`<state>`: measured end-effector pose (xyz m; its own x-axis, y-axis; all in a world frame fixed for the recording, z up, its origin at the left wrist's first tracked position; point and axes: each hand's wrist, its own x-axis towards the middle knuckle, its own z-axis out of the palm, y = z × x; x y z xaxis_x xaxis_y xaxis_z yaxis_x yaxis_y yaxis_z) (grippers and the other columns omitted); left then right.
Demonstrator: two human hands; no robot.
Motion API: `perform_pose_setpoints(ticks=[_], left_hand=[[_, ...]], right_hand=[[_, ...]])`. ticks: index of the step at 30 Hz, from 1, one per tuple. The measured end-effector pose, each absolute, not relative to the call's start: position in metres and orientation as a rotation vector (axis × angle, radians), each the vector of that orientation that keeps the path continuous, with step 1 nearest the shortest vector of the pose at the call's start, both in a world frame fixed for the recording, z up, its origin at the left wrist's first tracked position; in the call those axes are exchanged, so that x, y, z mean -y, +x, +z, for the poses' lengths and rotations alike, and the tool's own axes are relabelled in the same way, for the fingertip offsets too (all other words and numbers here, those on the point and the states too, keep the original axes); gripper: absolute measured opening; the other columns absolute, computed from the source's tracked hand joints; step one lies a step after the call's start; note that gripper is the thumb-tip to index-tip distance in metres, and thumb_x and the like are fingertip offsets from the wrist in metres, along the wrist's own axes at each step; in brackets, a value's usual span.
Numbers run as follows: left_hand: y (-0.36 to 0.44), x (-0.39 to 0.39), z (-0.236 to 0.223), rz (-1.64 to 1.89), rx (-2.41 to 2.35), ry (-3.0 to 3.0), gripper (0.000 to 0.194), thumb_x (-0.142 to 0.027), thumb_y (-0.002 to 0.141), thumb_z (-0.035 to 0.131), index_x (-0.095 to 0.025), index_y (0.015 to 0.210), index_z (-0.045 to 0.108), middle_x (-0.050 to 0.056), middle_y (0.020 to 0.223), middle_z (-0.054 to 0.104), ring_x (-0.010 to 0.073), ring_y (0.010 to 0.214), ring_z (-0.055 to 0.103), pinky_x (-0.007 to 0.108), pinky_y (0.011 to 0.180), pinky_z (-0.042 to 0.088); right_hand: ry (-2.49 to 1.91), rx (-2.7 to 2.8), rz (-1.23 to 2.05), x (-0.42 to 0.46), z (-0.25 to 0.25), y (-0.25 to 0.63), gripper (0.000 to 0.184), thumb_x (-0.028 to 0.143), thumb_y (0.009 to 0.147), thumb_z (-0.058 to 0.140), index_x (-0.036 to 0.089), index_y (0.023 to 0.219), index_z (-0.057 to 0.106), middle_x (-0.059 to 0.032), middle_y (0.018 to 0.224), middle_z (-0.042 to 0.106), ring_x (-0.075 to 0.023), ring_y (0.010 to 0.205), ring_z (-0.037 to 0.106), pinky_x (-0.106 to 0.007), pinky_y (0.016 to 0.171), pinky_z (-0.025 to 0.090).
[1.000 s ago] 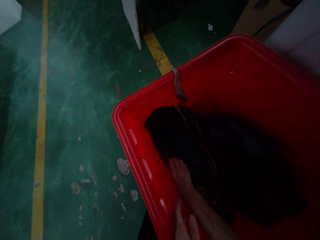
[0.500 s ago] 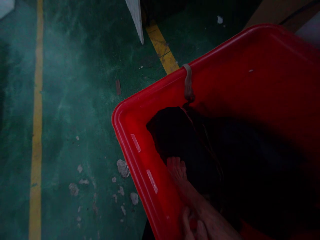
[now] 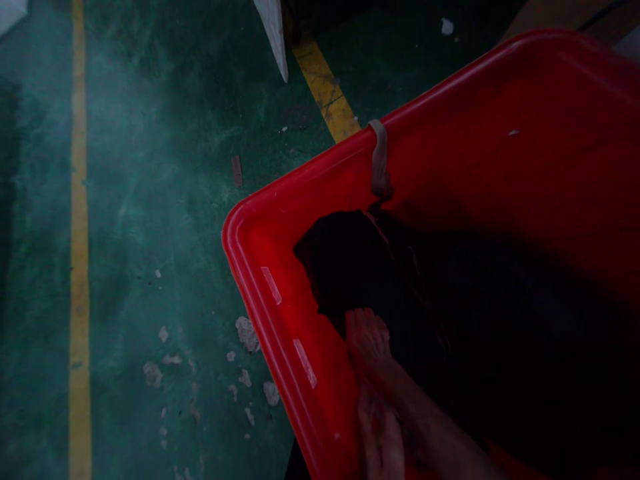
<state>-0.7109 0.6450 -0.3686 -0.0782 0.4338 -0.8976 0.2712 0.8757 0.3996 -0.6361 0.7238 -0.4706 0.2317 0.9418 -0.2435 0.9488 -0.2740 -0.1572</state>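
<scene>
- Your right hand (image 3: pixel 369 333) reaches into the red tub (image 3: pixel 440 150), back of the hand up, its fingers bunched at the edge of the dark cloth (image 3: pixel 360 267).
- Those fingertips touch the cloth on the side facing the tub's left wall; the dimness hides whether they pinch the fabric or only press on it, so you cannot tell the grip.
- Your left hand (image 3: pixel 383 433) is lower down, just beside your right wrist, partly cut off by the bottom of the view. Its fingers look bent, but you cannot tell whether they close on anything.
- The cloth lies inside the tub, near the corner, and runs off to the right into deep shadow, where its far end is too dark to follow. A thin reddish trim (image 3: pixel 395 257) crosses it at a slant.
- A pale strap (image 3: pixel 380 157) hangs over the tub's rim and down the inner wall, its lower end close to the cloth.
- Two light strips (image 3: pixel 271 285) show on the left wall inside the tub.
- Outside, the green floor (image 3: pixel 150 200) bears two yellow lines (image 3: pixel 79 300), with grey lumps (image 3: pixel 247 333) beside the tub and a small brown piece (image 3: pixel 237 171) near its corner.
</scene>
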Motion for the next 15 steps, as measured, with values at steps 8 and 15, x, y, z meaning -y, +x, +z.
perform_pose_setpoints(ticks=[8,15], left_hand=[[-0.709,-0.651,-0.391,0.329,-1.62,0.381,0.08,-0.065,0.072,0.048,-0.009,0.129,0.041,0.012,0.14,0.035,0.0249,0.13,0.029,0.032,0.1,0.039],[-0.704,-0.669,-0.384,0.314,-1.504,0.221,0.075,-0.061,0.06,0.067,-0.013,0.117,0.055,0.013,0.123,0.053,0.0304,0.12,0.043,0.034,0.091,0.045]], right_hand=[[2.733,-1.87,-0.229,-0.724,-0.473,-0.633,0.006,0.01,0.085,0.05,0.011,0.089,0.055,-0.004,0.074,0.049,-0.02,0.071,0.044,-0.03,0.062,0.033],[2.899,-1.865,-0.026,-0.729,-0.47,-0.629,0.019,0.013,0.087,0.044,0.008,0.102,0.053,-0.0128,0.097,0.053,-0.0237,0.084,0.045,-0.033,0.069,0.035]])
